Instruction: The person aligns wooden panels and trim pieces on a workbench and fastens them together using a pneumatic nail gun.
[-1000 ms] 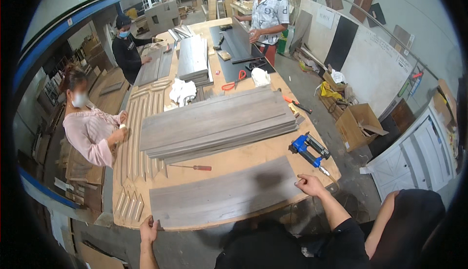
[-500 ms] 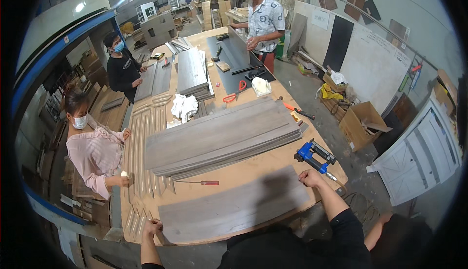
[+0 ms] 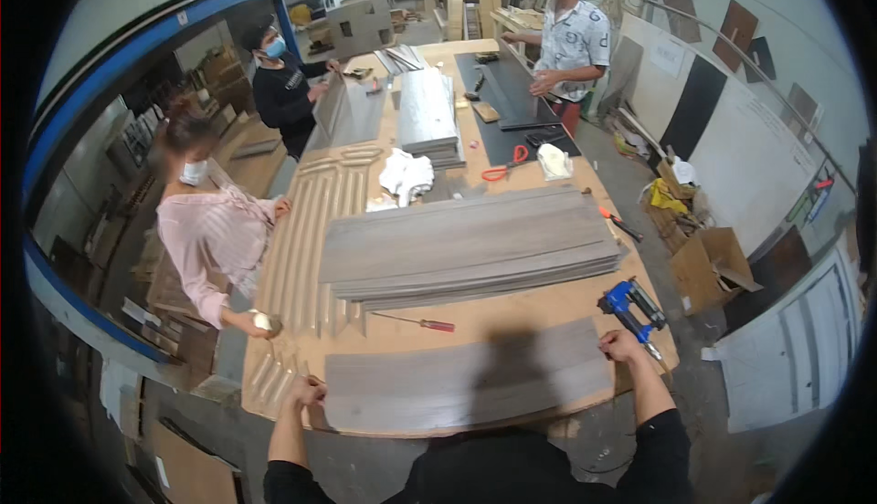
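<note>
A long grey wood-grain panel (image 3: 411, 381) lies flat along the near edge of the table, with a dark shadow across it. My left hand (image 3: 309, 392) is closed on its left end, fingers curled at the edge. At the opposite end my right hand (image 3: 623, 346) pinches the panel near its far right corner. Just beyond the right hand rests a blue nail gun (image 3: 632, 308) with a hose fitting. A screwdriver (image 3: 425, 323) with a red handle lies between the panel and a stack of similar grey panels (image 3: 466, 230).
Thin moulded strips (image 3: 306, 257) cover the table's left side, beside a person in pink (image 3: 215, 230) holding a white wad (image 3: 265, 323). Two other people handle panels farther back. White cloths (image 3: 406, 175), orange-handled scissors (image 3: 507, 164) and a hammer (image 3: 621, 223) lie beyond the stack.
The view has turned left, so the scene sits farther right. My hands stay at the panel's ends. The far-left person has tilted a panel up; the person in pink has moved the white wad.
</note>
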Tool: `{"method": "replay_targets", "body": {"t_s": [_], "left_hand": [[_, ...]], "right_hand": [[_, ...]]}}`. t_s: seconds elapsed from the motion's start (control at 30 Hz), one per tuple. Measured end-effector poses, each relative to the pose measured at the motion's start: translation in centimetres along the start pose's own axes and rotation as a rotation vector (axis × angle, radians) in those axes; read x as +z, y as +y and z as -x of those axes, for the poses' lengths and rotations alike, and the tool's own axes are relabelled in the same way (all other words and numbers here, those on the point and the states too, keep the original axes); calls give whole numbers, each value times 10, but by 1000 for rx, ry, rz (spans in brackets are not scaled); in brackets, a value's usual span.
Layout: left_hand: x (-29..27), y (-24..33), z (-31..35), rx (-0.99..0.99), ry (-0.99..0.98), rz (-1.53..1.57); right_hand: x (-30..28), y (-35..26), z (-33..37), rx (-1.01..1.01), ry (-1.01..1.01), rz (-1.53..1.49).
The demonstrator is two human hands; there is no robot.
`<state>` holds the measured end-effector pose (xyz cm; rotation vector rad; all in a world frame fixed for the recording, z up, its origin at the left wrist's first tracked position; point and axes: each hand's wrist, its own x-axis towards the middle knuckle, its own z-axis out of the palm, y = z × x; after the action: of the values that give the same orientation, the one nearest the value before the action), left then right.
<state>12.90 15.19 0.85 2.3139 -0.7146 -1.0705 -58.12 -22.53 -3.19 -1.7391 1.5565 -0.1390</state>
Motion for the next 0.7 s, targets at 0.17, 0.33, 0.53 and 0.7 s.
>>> {"method": "replay_targets", "body": {"t_s": [0.17,0.33,0.53,0.7], "left_hand": [[7,1,-6,-87,11,126],[6,2,-7,-57,20,155],[8,-9,-12,-179,33,267],[8,-21,-19,-107,7,300]], "right_hand": [[-6,-3,1,176,-80,-295],[-9,-6,2,197,-97,-294],[-8,-13,7,139,-16,-271],[-10,-19,13,146,7,-241]]}}
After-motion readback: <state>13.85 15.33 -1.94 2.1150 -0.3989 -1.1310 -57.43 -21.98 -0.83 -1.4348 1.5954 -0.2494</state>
